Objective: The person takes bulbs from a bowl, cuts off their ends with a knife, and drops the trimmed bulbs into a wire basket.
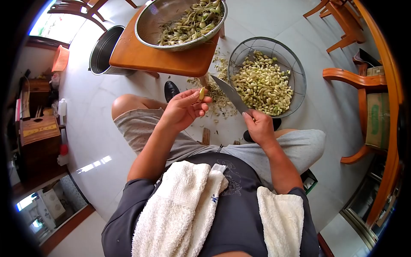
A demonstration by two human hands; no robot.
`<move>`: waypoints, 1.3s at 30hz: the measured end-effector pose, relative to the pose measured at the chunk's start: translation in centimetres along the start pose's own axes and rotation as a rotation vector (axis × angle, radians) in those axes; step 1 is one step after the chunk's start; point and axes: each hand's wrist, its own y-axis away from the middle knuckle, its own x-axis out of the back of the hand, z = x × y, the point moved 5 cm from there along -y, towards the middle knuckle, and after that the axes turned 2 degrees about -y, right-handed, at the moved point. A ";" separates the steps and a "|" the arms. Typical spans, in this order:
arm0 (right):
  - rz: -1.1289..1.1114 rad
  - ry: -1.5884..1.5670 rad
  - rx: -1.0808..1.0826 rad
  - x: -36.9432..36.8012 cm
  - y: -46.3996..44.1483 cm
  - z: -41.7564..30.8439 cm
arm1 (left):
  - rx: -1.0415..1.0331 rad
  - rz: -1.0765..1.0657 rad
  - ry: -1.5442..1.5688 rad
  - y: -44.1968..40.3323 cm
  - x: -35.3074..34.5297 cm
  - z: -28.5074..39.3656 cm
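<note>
Between the thumb and fingers of my left hand (183,109) is a small pale-yellow bulb (202,94), like a pickling onion. My right hand (260,128) is wrapped around the handle of a large knife (231,95). Its broad blade points up and to the left, apart from the bulb. Just beyond the knife, a round wire basket (303,81) on the floor holds many trimmed bulbs (261,83). A metal colander (137,26) with untrimmed, stemmed bulbs (195,28) sits on a wooden stool (167,60) ahead of me.
Dry trimmings (220,100) litter the floor between my feet. A dark metal bucket (102,53) stands left of the stool. Wooden chairs (349,28) are at the far right, with a cardboard box (377,115) nearby. A white towel (175,205) hangs over my chest.
</note>
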 end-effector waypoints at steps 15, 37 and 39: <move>0.033 -0.192 0.054 0.8 0.6 -1.6 | -0.203 0.029 -0.022 -1.6 1.1 -0.2; 0.035 -0.120 0.153 0.8 1.4 -4.1 | -0.161 0.191 0.149 -2.5 0.8 -3.2; 0.043 -0.127 0.152 0.9 1.4 -4.1 | -0.171 0.177 0.165 -2.6 0.9 -3.3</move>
